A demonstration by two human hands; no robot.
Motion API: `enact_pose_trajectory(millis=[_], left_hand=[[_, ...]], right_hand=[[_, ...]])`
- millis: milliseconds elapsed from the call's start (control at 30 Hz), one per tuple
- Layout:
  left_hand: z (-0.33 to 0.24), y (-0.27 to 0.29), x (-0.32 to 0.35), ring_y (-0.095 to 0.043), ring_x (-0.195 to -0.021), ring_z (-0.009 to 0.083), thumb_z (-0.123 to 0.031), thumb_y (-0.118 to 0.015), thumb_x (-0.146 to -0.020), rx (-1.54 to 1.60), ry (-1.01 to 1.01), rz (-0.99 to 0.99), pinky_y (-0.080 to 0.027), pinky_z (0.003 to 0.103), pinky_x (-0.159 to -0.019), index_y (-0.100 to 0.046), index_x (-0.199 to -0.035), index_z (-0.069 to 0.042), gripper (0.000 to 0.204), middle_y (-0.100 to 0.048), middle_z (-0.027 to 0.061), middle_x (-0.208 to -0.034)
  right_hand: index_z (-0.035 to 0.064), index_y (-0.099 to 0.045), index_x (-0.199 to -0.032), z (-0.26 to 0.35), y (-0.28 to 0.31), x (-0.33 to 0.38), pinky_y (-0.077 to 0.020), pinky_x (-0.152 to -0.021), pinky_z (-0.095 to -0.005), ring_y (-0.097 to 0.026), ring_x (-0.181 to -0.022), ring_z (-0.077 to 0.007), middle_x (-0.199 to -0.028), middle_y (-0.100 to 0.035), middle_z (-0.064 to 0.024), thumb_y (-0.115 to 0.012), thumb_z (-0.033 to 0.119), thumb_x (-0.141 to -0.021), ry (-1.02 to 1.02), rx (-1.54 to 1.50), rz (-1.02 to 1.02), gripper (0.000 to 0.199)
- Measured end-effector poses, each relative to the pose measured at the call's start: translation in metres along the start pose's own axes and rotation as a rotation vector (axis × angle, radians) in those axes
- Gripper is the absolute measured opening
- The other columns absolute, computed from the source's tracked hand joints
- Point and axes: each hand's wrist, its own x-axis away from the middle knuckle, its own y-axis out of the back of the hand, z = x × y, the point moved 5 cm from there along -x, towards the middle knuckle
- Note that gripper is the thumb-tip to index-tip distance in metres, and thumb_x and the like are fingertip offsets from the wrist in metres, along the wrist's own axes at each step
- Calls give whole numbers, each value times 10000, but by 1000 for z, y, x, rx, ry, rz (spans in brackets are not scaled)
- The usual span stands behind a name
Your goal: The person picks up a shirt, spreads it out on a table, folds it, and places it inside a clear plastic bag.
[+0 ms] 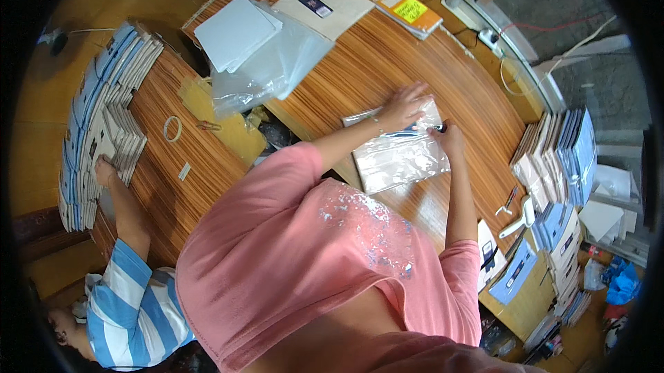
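A folded cream garment in a clear plastic bag (pixel 398 165) lies flat on the wooden table in front of me. My left hand (pixel 403 108) rests across the bag's far part, its fingers stretched out. At the bag's right far corner, my right hand (pixel 451 140) has its fingers closed on the plastic edge. A small dark piece shows at those fingertips; I cannot make out what it is. Blue and dark marks show through the plastic between my hands, partly covered by the left one.
White cards (pixel 232 34) lie on clear plastic bags (pixel 304 61) at the far left. Stacked folded garments stand left (pixel 104 117) and right (pixel 543 158). A white-handled tool (pixel 519 217) lies near the right stacks. Another person's hand (pixel 105 171) touches the left stack.
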Motion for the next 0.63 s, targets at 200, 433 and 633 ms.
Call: enact_pose_trajectory(millis=[200, 433, 633], left_hand=[[42, 190, -15, -504, -1094, 219, -126, -526, -889, 183, 132, -396, -375, 322, -963, -538, -1155, -38, 281, -555, 101, -1150], [35, 373, 13, -532, -1030, 152, -144, -487, -918, 265, 178, -764, -383, 283, -925, -542, -1151, -41, 260, -588, 60, -1105], [79, 357, -7, -439, -1165, 229, -144, -555, -870, -317, 225, -547, -263, 395, -1038, -553, -1135, -73, 274, -513, 110, -1230]], right_hand=[[-3, -475, -1244, 119, -6, -5, -432, -875, -298, -549, -1017, -171, -1130, -595, -83, -702, 242, -764, 346, -568, 582, 585], [13, -511, -1185, 281, 84, 16, -454, -860, -287, -575, -967, -161, -1065, -619, -83, -628, 157, -814, 559, -860, 295, 415], [52, -270, -1352, 282, 63, -91, -516, -814, -325, -591, -929, -181, -1140, -552, -104, -622, 310, -849, 321, -1132, 65, 666]])
